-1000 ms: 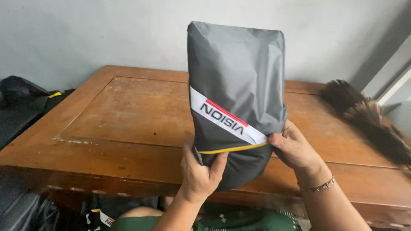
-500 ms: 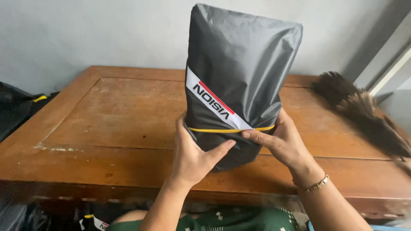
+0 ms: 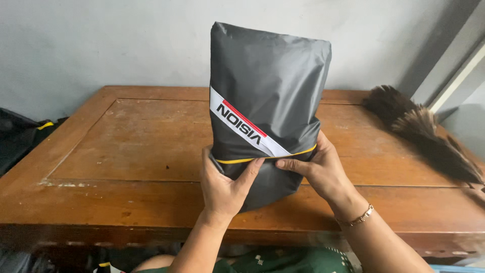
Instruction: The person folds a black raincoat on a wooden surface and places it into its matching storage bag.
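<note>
A dark grey folded fabric bundle (image 3: 268, 91) with a white and red diagonal stripe and thin yellow piping stands upright on the wooden table (image 3: 126, 141). My left hand (image 3: 225, 184) grips its lower left side, thumb across the front. My right hand (image 3: 316, 169), with a thin bracelet at the wrist, holds the lower right side, fingers pointing left along the yellow piping. Both hands hold the bundle near its base, above the table's front part.
A dark feather duster (image 3: 424, 134) lies on the table's right side. Black bags with yellow trim (image 3: 22, 136) sit beyond the table's left edge. A pale wall stands behind the table. Green patterned cloth (image 3: 283, 260) shows below the front edge.
The bundle has been set more upright and squarer to me. My hands slid inward along its lower part, the right fingers now lying across the front.
</note>
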